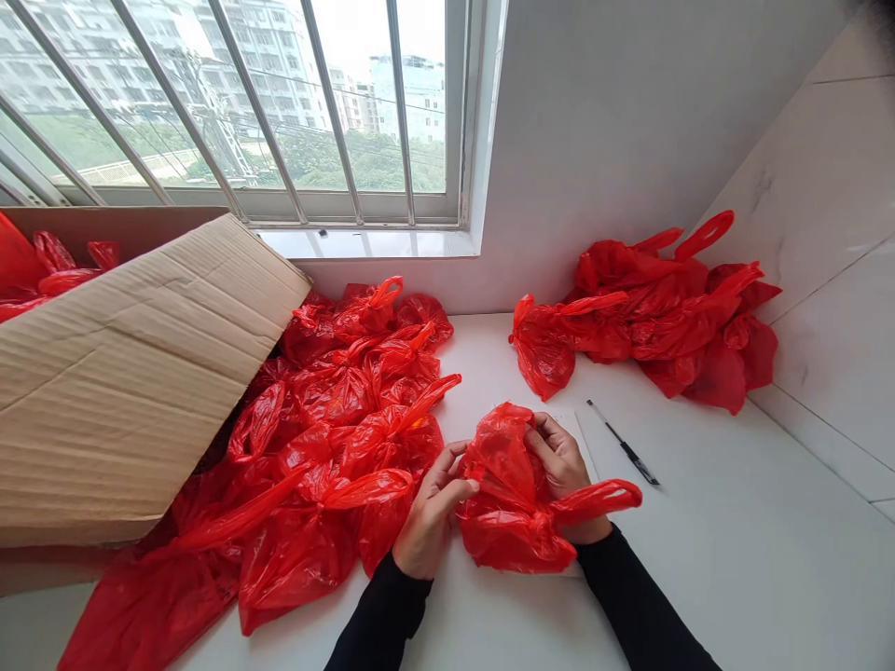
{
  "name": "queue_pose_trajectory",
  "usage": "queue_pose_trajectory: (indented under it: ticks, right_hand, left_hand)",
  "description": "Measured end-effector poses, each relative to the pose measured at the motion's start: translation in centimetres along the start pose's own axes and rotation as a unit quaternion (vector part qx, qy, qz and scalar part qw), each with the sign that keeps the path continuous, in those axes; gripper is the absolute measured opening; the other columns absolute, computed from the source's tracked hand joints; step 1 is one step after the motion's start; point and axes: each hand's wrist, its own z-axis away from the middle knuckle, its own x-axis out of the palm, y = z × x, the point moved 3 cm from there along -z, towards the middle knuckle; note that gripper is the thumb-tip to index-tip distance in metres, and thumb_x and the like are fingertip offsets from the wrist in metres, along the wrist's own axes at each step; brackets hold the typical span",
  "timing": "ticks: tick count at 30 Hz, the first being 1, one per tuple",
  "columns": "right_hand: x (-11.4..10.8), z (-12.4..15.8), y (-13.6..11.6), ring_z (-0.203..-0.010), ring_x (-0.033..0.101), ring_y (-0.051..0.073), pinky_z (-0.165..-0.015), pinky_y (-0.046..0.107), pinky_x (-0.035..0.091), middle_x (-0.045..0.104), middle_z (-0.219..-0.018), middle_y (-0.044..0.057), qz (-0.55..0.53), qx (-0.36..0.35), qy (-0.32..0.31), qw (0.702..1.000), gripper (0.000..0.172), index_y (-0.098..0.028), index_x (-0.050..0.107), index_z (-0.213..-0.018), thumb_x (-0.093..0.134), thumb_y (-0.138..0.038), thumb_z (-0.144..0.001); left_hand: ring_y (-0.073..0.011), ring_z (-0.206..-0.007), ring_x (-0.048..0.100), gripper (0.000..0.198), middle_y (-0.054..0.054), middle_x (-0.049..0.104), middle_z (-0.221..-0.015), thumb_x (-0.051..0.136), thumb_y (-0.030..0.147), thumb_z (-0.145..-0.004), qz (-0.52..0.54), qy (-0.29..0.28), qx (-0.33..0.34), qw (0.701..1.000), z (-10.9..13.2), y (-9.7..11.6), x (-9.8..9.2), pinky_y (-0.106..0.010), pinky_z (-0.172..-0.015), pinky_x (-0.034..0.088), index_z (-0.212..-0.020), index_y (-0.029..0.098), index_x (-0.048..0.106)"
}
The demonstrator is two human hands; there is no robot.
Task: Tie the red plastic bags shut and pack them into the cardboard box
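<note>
The left grip (430, 513) holds the left side of a red bag (500, 475), its thumb on the film and its fingers curled at the edge. The right grip (561, 458) grasps the same bag at its upper right, thumb in front, the other fingers partly hidden. The bag is tied; its knot (542, 522) faces up, and a handle loop (601, 500) stretches right across the right wrist. Black sleeves cover both forearms. The bag is just above or on a sheet of paper (574, 429), mostly covered; I cannot tell which. Just right of the paper, a black pen (622, 444) lies slantwise on the white tabletop (769, 550).

Left of the left grip, a heap (336, 401) of tied red bags spreads from the mouth of a tilted carton (126, 391); more red film shows inside it. Beyond the pen, a smaller pile (671, 317) of red bags lies against the wall (615, 140). A barred window (356, 121) stands behind the heap.
</note>
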Motion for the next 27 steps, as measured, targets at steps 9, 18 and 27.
queue_pose_trajectory:
  ticks: [9, 18, 27]
  right_hand:
    - [0.7, 0.5, -1.0, -0.075, 0.065, 0.018, -0.066, 0.03, 0.053, 0.07, -0.092, 0.003, -0.026, 0.017, 0.026, 0.999, 0.028, -0.024, 0.065, -0.1, 0.074, -0.048, -0.088]
    - [0.4, 0.0, -0.1, -0.082, 0.062, 0.017, -0.074, 0.028, 0.051, 0.066, -0.1, 0.001, 0.09, 0.004, -0.022, 0.996, 0.033, -0.026, 0.064, -0.105, 0.074, -0.052, -0.086]
    - [0.5, 0.4, -0.7, -0.077, 0.055, 0.016, -0.07, 0.029, 0.046, 0.061, -0.097, 0.002, 0.138, 0.022, -0.13, 0.982, 0.029, -0.024, 0.065, -0.1, 0.076, -0.046, -0.086]
  left_hand:
    - [-0.0177, -0.09, 0.067, 0.049, -0.003, 0.071, -0.103, 0.082, 0.025, -0.073, 0.002, 0.034, 0.02, 0.999, 0.2, 0.3, 0.6, -0.029, -0.086, 0.05, -0.116, 0.025, 0.06]
    - [-0.0295, -0.128, 0.061, 0.079, -0.008, 0.067, -0.136, 0.083, 0.025, -0.072, 0.082, 0.129, 0.092, 0.984, 0.3, 1.4, 0.7, -0.04, -0.107, 0.049, -0.142, 0.029, 0.047]
    - [-0.0315, -0.107, 0.073, 0.066, -0.011, 0.074, -0.12, 0.086, 0.028, -0.071, 0.087, 0.109, 0.036, 0.99, 0.0, 1.3, 0.0, -0.041, -0.096, 0.056, -0.132, 0.023, 0.063]
